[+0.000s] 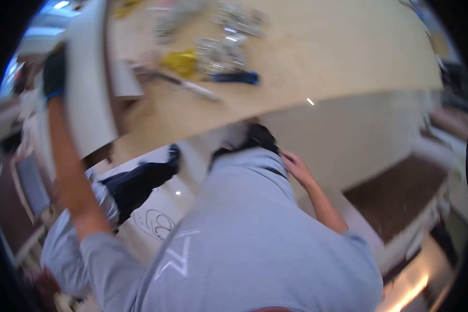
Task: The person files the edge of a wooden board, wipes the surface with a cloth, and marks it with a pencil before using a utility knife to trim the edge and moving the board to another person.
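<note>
My left hand (54,75), in a dark glove with a blue cuff, is raised at the far left against a tall white panel (88,78). Its fingers are hidden and blurred. The panel stands upright at the left end of the wooden table (317,57), beside a smaller white board (127,80). My bare right hand (295,165) hangs low by my hip, fingers stretched out against my clothing, with nothing visible in it. Nearest the panel on the tabletop lie a long thin tool (187,86) and a blue-and-black handled tool (236,78).
Clear plastic bags (218,54) of small metal parts and a yellow packet (180,63) lie on the table. Another person in grey and dark clothing (140,184) is at the lower left. A brown board (400,190) is on the right, below table height.
</note>
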{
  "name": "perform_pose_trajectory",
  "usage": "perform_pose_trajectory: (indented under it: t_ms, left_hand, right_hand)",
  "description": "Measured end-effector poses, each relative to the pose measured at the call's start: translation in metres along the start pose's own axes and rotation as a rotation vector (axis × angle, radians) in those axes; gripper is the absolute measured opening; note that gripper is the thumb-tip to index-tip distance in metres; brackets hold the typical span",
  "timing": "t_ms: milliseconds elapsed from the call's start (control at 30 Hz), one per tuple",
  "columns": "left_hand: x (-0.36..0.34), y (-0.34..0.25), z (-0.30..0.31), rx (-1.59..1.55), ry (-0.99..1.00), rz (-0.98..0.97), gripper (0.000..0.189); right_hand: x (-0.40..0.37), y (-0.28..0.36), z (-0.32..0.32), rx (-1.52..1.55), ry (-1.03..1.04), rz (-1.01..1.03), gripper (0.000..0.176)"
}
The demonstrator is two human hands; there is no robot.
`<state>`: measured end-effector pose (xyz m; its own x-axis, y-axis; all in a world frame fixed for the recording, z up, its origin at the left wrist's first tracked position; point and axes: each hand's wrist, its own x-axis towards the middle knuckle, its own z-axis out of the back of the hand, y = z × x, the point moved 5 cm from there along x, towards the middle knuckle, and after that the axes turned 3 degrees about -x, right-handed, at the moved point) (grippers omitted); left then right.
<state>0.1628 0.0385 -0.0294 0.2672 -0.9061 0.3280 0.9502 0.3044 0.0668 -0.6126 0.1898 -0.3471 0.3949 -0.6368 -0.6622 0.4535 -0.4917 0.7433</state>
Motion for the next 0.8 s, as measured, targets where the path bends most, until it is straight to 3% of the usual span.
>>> perform_pose_trajectory:
  t_ms: [133,167,233,267,367,467,533,667,767,800]
  left_hand:
    - [0.032,0.064,-0.017,0.111,-0.022,-0.167,0.057]
    - [0.030,0.062,-0.014,-0.030,0.062,0.059,0.058]
    - [0.031,0.060,-0.008,0.030,0.033,0.014,0.060]
    - [0.030,0.059,-0.006,0.062,0.018,-0.006,0.060]
    - [0.027,0.055,-0.007,0.012,0.057,0.106,0.060]
    - [0.019,0.049,-0.005,-0.125,0.109,0.240,0.060]
    - [0.014,0.044,-0.003,-0.167,0.125,0.287,0.060]
    - [0.017,0.038,0.005,0.053,0.106,0.283,0.056]
    - [0.017,0.031,-0.009,0.002,0.082,0.173,0.054]
    - [0.014,0.024,-0.008,-0.001,0.069,0.148,0.054]
  right_hand:
    - [-0.001,0.016,-0.006,0.015,0.144,-0.108,0.031]
    - [-0.006,0.010,-0.005,0.084,0.152,-0.156,0.029]
    - [-0.009,0.002,-0.005,0.220,0.183,-0.238,0.026]
    - [-0.011,-0.001,-0.006,0.068,0.140,-0.325,0.020]
    - [-0.011,0.014,-0.010,-0.431,0.043,-0.095,0.018]
    - [-0.004,0.017,-0.015,-0.564,-0.003,0.016,0.021]
    - [0.002,0.007,-0.014,-0.714,-0.028,-0.027,0.021]
    - [0.023,-0.026,-0.013,-0.833,-0.008,-0.042,0.023]
    - [0.044,-0.045,-0.018,-1.022,-0.046,0.164,0.025]
    - [0.052,-0.055,-0.020,-1.097,-0.067,0.132,0.024]
